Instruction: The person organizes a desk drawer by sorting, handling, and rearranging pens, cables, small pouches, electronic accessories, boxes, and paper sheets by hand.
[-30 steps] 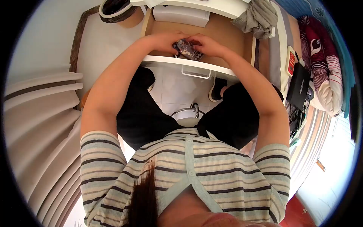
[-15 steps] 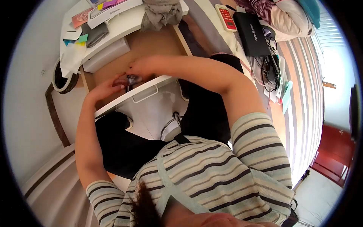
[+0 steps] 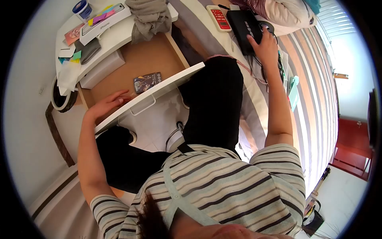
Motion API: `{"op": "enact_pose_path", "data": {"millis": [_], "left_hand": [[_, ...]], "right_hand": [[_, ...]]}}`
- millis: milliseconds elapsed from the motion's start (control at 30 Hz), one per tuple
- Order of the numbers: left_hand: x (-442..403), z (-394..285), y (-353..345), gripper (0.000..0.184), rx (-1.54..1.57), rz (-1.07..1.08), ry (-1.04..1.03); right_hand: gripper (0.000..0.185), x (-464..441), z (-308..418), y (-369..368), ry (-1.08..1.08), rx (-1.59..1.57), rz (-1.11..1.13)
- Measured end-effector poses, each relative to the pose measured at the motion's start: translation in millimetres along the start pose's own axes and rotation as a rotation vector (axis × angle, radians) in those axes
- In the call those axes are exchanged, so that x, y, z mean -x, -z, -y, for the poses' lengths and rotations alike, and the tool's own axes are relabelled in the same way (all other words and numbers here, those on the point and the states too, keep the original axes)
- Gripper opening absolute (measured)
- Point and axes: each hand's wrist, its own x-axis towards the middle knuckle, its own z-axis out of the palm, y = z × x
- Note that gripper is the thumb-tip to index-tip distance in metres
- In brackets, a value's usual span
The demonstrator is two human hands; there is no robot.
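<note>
An open drawer [image 3: 119, 73] holds a small dark printed packet [image 3: 147, 82], lying near its front panel, and a white box [image 3: 102, 69] at its left side. My left hand [image 3: 109, 104] rests inside the drawer by the front panel, left of the packet, with its fingers apart and nothing in them. Over the bed at the upper right, my right hand [image 3: 266, 49] reaches to the edge of a black case [image 3: 244, 32] with light lettering, its fingers spread. Cables and a dark rounded item lie by its fingertips.
The white desk [image 3: 115, 39] bears a phone box [image 3: 104, 24], a blue-lidded tub [image 3: 82, 10], a grey cloth [image 3: 150, 18] and papers. A red-and-white calculator [image 3: 218, 18] lies on the striped bed [image 3: 314, 107]. A bin [image 3: 63, 95] stands left of the drawer.
The packet has left my hands and lies in the drawer. My right hand has moved from the drawer to the black case on the bed. The view has turned toward the bed.
</note>
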Motion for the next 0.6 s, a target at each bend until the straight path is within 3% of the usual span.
{"op": "enact_pose_path", "data": {"millis": [100, 200, 400, 433, 500, 533, 600], "left_hand": [[1, 6, 2, 0.050, -0.029, -0.040, 0.023], [-4, 23, 9, 0.050, -0.022, -0.119, -0.008], [0, 38, 17, 0.049, -0.011, -0.252, -0.109], [-2, 39, 17, 0.049, -0.027, -0.264, -0.096], [1, 43, 15, 0.050, -0.033, -0.297, -0.088], [-1, 42, 16, 0.050, -0.062, -0.275, -0.053], [-1, 45, 14, 0.050, -0.074, -0.267, -0.025]], "right_hand": [[0.086, 17, -52, 4, -0.332, 0.091, 0.429], [0.095, 1, -75, -2, -0.420, -0.148, 0.561], [0.092, -16, -90, -19, -0.433, -0.400, 0.697], [0.092, -10, -88, -19, -0.435, -0.403, 0.698], [0.085, -6, -76, -16, -0.226, -0.034, 0.402], [0.085, -3, -68, -11, -0.227, -0.036, 0.401], [0.080, -7, -50, 1, -0.004, 0.188, 0.195]]}}
